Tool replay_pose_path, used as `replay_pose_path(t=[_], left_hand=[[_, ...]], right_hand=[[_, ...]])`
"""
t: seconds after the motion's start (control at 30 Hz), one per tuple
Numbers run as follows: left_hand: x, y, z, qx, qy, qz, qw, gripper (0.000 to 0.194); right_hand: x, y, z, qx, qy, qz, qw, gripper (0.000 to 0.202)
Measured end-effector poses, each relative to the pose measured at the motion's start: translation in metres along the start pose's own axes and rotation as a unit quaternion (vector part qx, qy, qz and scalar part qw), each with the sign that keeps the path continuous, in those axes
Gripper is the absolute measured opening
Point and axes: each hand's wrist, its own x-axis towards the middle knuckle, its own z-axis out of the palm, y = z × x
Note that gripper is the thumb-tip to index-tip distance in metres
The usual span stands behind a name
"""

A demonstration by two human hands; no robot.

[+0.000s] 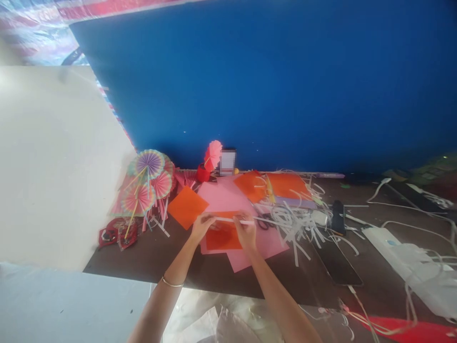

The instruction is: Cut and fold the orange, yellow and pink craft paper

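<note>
A narrow white strip (224, 219) is stretched level between my two hands. My left hand (202, 226) pinches its left end, and my right hand (246, 231) grips it farther right, with the end sticking out past the fingers. Below the strip lies an orange paper sheet (222, 239) on top of pink paper (219, 194). Just left of my left hand is an orange paper square (187, 206), turned cornerwise. Dark-handled scissors (264, 222) rest to the right of my right hand, partly covered by strips.
Folded paper fans (137, 197) stand at the left of the dark table (160, 259). On the right are a heap of white strips (285, 216), a black phone (337, 262) on a cable and a white power strip (400, 259). A blue panel (264, 85) rises behind.
</note>
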Motion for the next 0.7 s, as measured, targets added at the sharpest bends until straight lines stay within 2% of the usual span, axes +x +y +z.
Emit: replay_pose_path(t=[0.27,0.5,0.6,0.7], left_hand=[[-0.0034,-0.0008,0.0044,0.049,0.008,0.014,0.999,0.025],[-0.0055,0.0011,0.0078,0.08,0.008,0.034,0.996,0.024],[-0.0056,0.0014,0.0068,0.092,0.018,0.049,0.994,0.025],[-0.0068,0.0026,0.0056,0.109,0.028,0.069,0.991,0.024]], right_hand=[[0.0,-0.0024,-0.0035,-0.012,0.024,0.002,1.0,0.026],[0.0012,-0.0053,-0.0015,0.005,0.023,0.024,0.999,0.028],[0.0015,-0.0046,-0.0013,0.015,0.057,0.027,0.998,0.035],[0.0029,-0.0043,-0.0082,0.011,0.104,0.016,0.994,0.051]])
